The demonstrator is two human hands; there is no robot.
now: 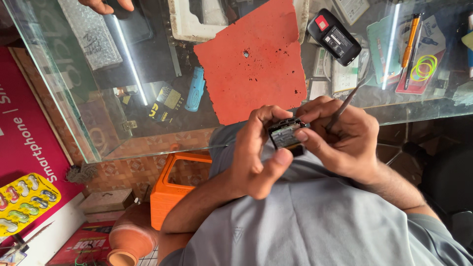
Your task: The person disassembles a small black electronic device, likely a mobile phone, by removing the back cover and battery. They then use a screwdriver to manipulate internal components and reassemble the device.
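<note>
A small dark electronic part (287,134) (a flat, boxy piece with a grey face) sits just below the edge of the glass counter (148,74), pinched between both hands. The left hand (256,155) grips its side with thumb and fingers curled around it, while the right hand (340,140) pinches its other edge and also holds a thin metal tool (347,102). Beyond them on the glass lie a red mat (256,59) and a black phone (334,37).

A mat (256,59) lies on the glass counter (74,98), a phone (335,37) beside it.
</note>
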